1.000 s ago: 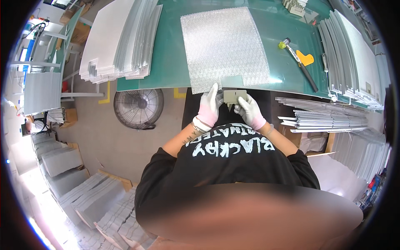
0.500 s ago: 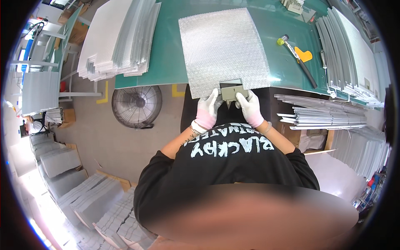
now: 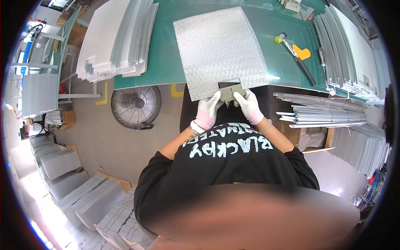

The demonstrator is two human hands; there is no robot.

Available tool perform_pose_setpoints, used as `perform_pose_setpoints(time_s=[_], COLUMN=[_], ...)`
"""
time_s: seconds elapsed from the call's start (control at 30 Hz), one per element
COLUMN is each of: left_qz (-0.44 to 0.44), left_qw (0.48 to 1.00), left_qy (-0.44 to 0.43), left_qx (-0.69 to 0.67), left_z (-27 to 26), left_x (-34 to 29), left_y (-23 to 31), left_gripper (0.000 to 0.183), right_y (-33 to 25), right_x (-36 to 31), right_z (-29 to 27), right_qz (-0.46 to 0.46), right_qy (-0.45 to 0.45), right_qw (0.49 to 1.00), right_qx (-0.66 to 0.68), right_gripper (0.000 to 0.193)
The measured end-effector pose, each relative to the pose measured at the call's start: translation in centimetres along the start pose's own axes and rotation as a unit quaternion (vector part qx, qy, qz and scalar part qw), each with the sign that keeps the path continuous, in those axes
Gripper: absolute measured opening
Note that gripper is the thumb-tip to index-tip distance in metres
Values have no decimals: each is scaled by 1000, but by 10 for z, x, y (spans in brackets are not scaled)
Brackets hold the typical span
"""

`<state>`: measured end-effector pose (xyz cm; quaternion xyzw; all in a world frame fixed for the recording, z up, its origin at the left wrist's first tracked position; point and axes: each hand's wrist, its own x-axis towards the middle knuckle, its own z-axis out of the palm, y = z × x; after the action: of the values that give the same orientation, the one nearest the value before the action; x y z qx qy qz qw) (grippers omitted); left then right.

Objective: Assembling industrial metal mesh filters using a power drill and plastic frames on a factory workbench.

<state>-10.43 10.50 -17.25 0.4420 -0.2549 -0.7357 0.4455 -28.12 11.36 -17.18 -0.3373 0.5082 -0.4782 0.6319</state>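
Note:
A silvery mesh sheet (image 3: 221, 46) lies on the green table, its near edge hanging over the front. That edge has a rectangular cutout. Just at the cutout is a small grey-green plastic part (image 3: 231, 92) with a pointed tab facing me. My left hand (image 3: 209, 107), in a white and pink glove, grips the part's left end. On its right end, the gloved fingers and thumb of my right hand (image 3: 249, 105) are closed. Whether the part touches the sheet's edge, I cannot tell.
Stacked mesh sheets stand on the table's left (image 3: 112, 37) and right (image 3: 350, 50). A hammer (image 3: 298, 60) lies beside an orange flat piece (image 3: 302, 51) and a screwdriver (image 3: 322, 58). A round floor fan (image 3: 136, 106) stands left of me. Metal strips (image 3: 325, 112) are stacked at right.
The plastic part has tilted slightly, its right end now higher than its left. The mesh sheet has turned a little, its near left corner coming closer to me. Both hands keep their grip.

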Motion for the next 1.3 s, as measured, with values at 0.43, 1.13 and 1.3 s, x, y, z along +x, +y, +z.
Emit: perform_pose_setpoints(time_s=[0.43,1.13,1.3], left_qz=[-43,410,388], left_qw=[996,449,458], left_qy=[-41,-222,-180], left_qx=[69,763,780], left_z=[-1,88,94], left_x=[6,72,56], left_y=[-5,76,67], left_gripper=[30,72,65], right_y=[0,13,23], right_x=[0,-26,-15], right_z=[1,3,-49], right_qz=[32,-132,-76], right_qy=[163,307,140], right_qw=[984,934,987], right_qx=[63,128,14], right_gripper=[25,33,25])
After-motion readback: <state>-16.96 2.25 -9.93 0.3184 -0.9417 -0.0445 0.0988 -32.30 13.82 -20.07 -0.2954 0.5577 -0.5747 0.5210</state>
